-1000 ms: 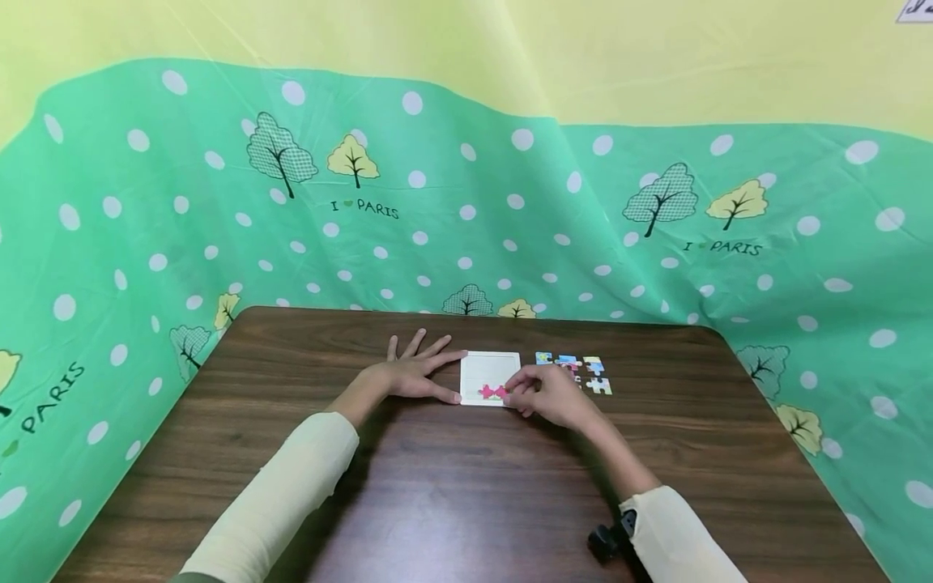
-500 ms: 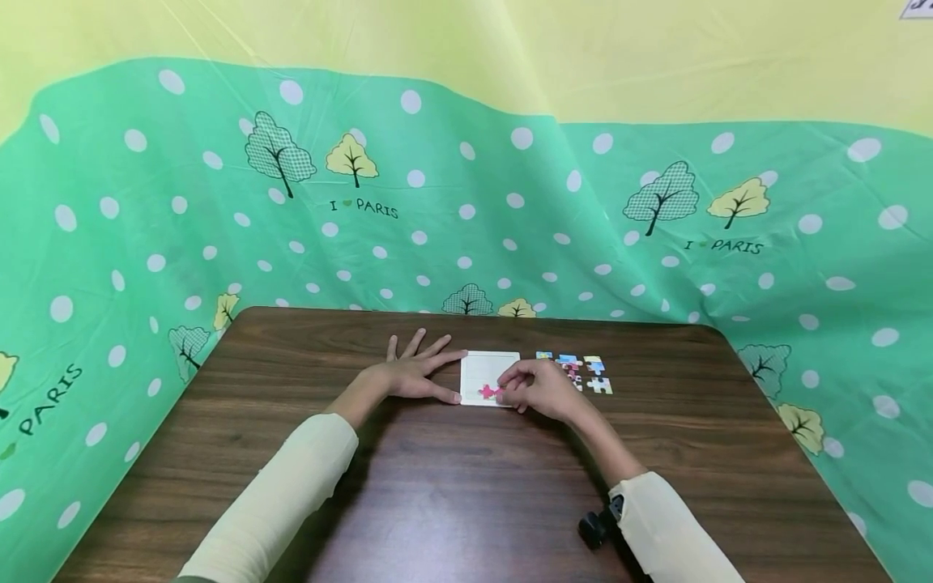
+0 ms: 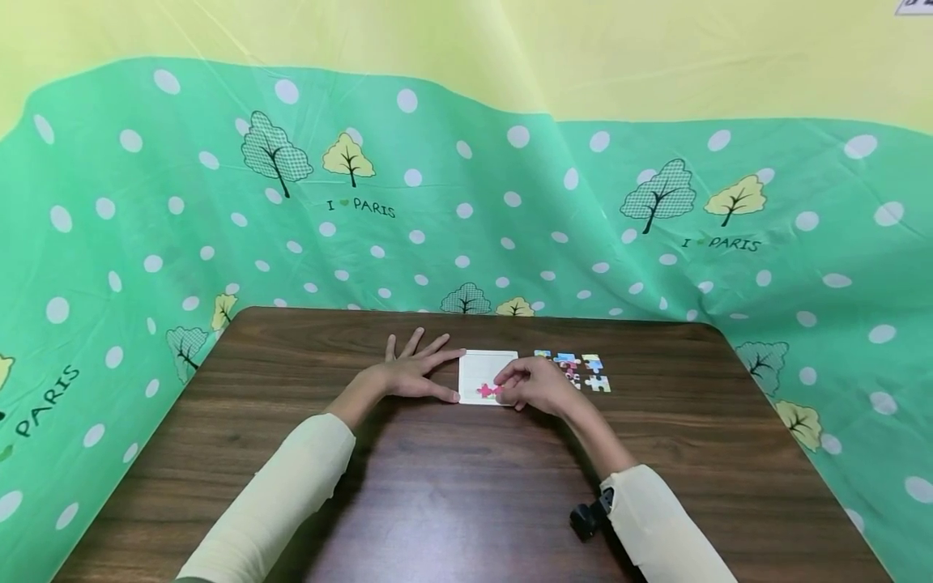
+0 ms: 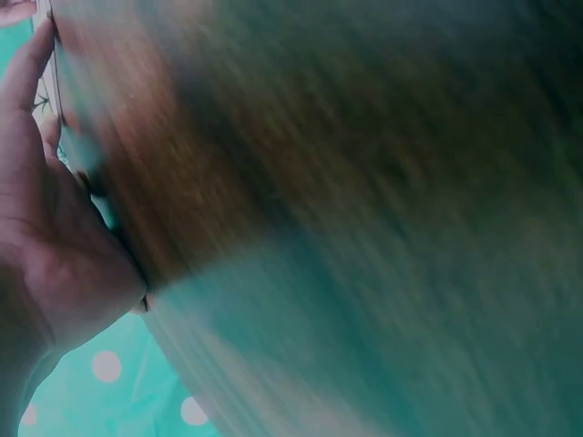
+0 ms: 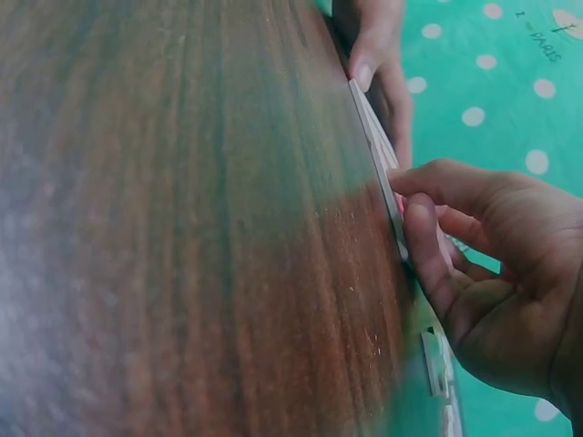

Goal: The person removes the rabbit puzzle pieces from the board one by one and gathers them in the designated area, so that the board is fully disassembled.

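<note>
In the head view a white square puzzle tray lies flat on the table. My left hand has its fingers spread, with the index fingertip and thumb touching the tray's left corners. A pink jigsaw piece lies in the lower part of the tray. Just right of it, my right hand pinches another pink jigsaw piece between thumb and index finger, low over the tray; most of that piece is covered by the fingers. In the right wrist view the tray shows edge-on beneath the fingertips.
Several loose jigsaw pieces lie right of the tray, some partly behind my right hand. The dark wooden table extends toward me. A green and yellow printed curtain hangs behind it.
My right hand has shifted slightly left over the tray, carrying its pink jigsaw piece nearer the lying one. My left hand stays put at the tray's left edge.
</note>
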Demonstrator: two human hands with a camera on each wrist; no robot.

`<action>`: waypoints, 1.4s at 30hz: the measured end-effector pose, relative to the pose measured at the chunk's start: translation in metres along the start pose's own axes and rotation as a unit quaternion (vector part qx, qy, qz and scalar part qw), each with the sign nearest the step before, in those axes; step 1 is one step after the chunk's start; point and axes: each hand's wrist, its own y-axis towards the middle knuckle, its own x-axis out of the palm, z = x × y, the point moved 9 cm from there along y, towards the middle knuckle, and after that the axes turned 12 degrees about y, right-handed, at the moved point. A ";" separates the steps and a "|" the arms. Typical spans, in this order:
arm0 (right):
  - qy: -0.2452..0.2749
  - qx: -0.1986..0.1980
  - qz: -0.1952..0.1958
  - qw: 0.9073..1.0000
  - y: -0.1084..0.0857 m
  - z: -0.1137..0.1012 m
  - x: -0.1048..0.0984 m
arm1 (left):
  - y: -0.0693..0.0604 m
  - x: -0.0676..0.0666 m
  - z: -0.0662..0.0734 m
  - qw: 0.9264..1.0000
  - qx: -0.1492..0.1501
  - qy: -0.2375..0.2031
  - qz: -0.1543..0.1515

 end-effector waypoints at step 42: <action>-0.012 -0.007 0.001 1.000 -0.001 -0.003 -0.001 | 0.020 0.022 0.004 0.985 0.119 0.118 0.046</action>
